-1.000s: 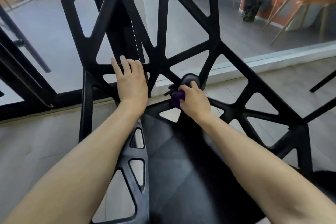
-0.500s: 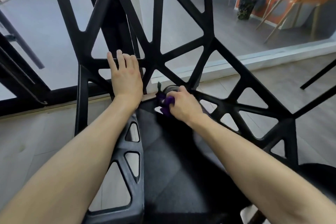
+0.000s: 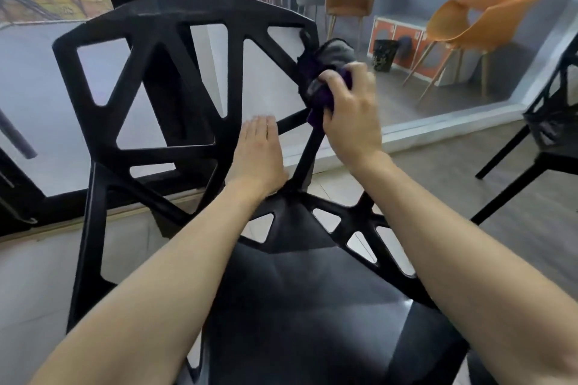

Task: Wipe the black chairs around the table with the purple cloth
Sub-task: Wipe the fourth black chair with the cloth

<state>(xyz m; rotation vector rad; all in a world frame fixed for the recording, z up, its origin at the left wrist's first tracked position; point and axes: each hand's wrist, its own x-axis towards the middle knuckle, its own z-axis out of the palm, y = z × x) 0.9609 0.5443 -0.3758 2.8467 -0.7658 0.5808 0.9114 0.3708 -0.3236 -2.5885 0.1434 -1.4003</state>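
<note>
r hand [image 3: 352, 117] grips bunched purple cloth [image 3: 322, 78] w/ grey folds against black chair [image 3: 175, 78] back's right edge; l hand [image 3: 258, 153] flat, fingers straight, on a strut.

Soft, even daylight comes in through the glass [image 3: 31, 87] behind the black chair [image 3: 147, 14], so its frame reads nearly as a silhouette with little surface detail. A pale sheen lies on the seat [image 3: 312, 306]. The right hand [image 3: 353, 122] and cloth [image 3: 319, 97] are smeared with blur. The orange chairs [image 3: 475, 22] look hazy. Straight lines bow towards the edges.
</note>
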